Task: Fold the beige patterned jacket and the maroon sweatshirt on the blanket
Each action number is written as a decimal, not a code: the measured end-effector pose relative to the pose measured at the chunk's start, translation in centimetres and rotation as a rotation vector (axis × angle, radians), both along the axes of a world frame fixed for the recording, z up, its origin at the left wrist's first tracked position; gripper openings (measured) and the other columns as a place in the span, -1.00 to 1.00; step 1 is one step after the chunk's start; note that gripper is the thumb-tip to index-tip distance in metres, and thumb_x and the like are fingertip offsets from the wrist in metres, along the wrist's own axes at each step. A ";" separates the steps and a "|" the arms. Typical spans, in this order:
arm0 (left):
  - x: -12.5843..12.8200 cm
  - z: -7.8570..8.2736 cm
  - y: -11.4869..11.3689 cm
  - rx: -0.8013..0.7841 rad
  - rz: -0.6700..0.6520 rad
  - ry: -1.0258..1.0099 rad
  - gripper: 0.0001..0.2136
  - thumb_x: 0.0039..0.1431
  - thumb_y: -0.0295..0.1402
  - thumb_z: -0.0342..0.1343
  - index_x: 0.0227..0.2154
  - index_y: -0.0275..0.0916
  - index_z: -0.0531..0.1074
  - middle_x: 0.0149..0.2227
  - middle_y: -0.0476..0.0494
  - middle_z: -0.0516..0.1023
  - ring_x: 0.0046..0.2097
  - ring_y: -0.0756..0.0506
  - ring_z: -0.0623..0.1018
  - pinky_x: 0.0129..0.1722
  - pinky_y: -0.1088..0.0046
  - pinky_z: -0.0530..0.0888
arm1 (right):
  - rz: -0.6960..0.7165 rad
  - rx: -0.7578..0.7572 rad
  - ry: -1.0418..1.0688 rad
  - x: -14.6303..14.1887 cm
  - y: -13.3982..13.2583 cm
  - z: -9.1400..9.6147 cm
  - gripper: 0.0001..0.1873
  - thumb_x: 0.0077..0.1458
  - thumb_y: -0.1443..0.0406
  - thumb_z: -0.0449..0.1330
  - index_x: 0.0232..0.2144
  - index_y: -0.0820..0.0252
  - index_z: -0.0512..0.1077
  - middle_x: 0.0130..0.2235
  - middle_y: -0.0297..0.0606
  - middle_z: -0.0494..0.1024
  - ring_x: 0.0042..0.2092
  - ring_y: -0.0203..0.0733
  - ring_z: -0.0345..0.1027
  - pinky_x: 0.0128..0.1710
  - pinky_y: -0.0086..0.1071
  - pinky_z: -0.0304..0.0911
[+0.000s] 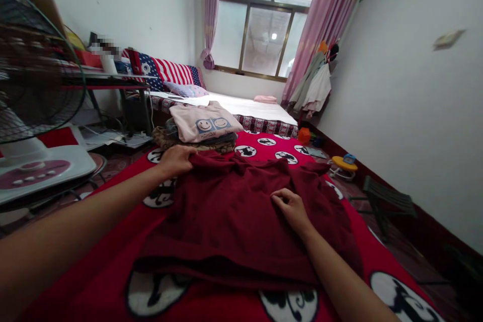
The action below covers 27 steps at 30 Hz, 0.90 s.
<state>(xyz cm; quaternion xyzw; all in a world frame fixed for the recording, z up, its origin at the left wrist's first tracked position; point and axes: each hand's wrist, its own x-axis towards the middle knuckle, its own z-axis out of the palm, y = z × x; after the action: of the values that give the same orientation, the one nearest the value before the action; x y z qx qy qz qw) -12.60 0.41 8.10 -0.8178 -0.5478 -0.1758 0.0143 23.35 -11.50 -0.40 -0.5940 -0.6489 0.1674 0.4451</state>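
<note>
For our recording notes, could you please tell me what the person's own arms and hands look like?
The ungloved left hand and ungloved right hand show no discernible rings, though some fingers are hidden. The left forearm and right forearm are bare, with no sleeve, watch, bracelet or marking visible.

The 2 forearms are bare and both reach forward. The left forearm [94,216] is stretched long from the lower left, and the left hand [175,161] has its fingers [187,153] closed. The right forearm [337,269] slants inward; the right hand [292,207], nearer to the body, has curled fingers.
</note>
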 end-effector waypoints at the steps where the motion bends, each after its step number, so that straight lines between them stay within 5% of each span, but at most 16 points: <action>1: -0.9 1.0 0.0 0.004 0.053 -0.022 -0.76 0.04 -0.27 0.11 -0.26 -0.25 0.53 -0.32 -0.11 0.58 -0.26 -0.13 0.48 -0.29 0.44 0.30 | -0.002 0.001 0.005 0.0 0.0 0.0 -0.75 0.04 0.13 0.14 -0.42 0.16 0.51 -0.35 -0.22 0.57 -0.28 -0.14 0.41 -0.20 -0.29 0.29; 4: -3.3 2.9 0.3 0.008 0.149 0.112 -0.75 0.02 -0.33 0.14 -0.23 -0.28 0.53 -0.31 -0.12 0.55 -0.24 -0.15 0.46 -0.22 0.38 0.31 | -0.002 0.024 -0.004 0.0 0.2 -0.2 -0.76 0.04 0.15 0.15 -0.42 0.17 0.51 -0.34 -0.22 0.57 -0.27 -0.14 0.41 -0.20 -0.30 0.28; 8: -2.6 2.5 0.4 0.044 0.217 0.289 -0.76 0.00 -0.51 0.06 -0.26 -0.38 0.53 -0.22 -0.36 0.51 -0.11 -0.34 0.46 -0.10 0.11 0.29 | -0.016 0.029 -0.021 0.0 0.2 -0.4 -0.77 0.06 0.17 0.14 -0.42 0.16 0.51 -0.35 -0.23 0.57 -0.28 -0.14 0.41 -0.21 -0.30 0.27; 11: 1.3 1.3 -0.4 0.122 0.147 0.287 -0.67 -0.02 -0.54 0.05 -0.15 -0.36 0.51 -0.08 -0.45 0.45 -0.02 -0.39 0.42 -0.09 0.07 0.31 | -0.033 0.027 -0.029 0.1 0.2 -0.4 -0.79 0.06 0.18 0.13 -0.43 0.15 0.51 -0.35 -0.23 0.57 -0.29 -0.14 0.41 -0.21 -0.30 0.28; 17: 10.7 -2.5 -3.1 0.007 -0.331 0.035 -0.73 0.15 -0.41 -0.02 -0.17 -0.16 0.54 -0.11 -0.17 0.51 -0.08 -0.14 0.49 -0.10 0.37 0.40 | -0.039 0.044 -0.022 0.2 0.1 -0.3 -0.81 0.06 0.21 0.14 -0.43 0.17 0.51 -0.37 -0.25 0.55 -0.32 -0.17 0.39 -0.24 -0.33 0.27; 23: 14.0 -7.8 -1.7 -0.012 -0.308 -0.201 -0.80 0.20 -0.40 -0.01 -0.21 -0.20 0.51 -0.10 -0.16 0.48 -0.05 -0.13 0.46 -0.03 0.37 0.41 | -0.072 0.074 0.073 0.3 0.5 -0.7 -0.82 0.05 0.23 0.14 -0.41 0.19 0.50 -0.35 -0.23 0.52 -0.36 -0.20 0.37 -0.31 -0.34 0.29; 27: 14.1 -9.0 -0.8 0.046 -0.309 -0.264 -0.83 0.21 -0.42 0.00 -0.24 -0.21 0.48 -0.11 -0.15 0.47 -0.05 -0.13 0.43 0.01 0.32 0.39 | -0.142 0.086 0.180 0.2 0.5 -1.3 -0.76 0.04 0.26 0.14 -0.22 0.21 0.45 -0.25 -0.20 0.51 -0.42 -0.25 0.37 -0.37 -0.35 0.33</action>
<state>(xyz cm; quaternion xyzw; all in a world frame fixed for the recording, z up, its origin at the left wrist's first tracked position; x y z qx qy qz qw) 1.50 -0.43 -0.92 -0.8615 -0.4087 -0.2940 -0.0662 23.59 -11.00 -1.72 -0.6015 -0.5692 0.1600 0.5373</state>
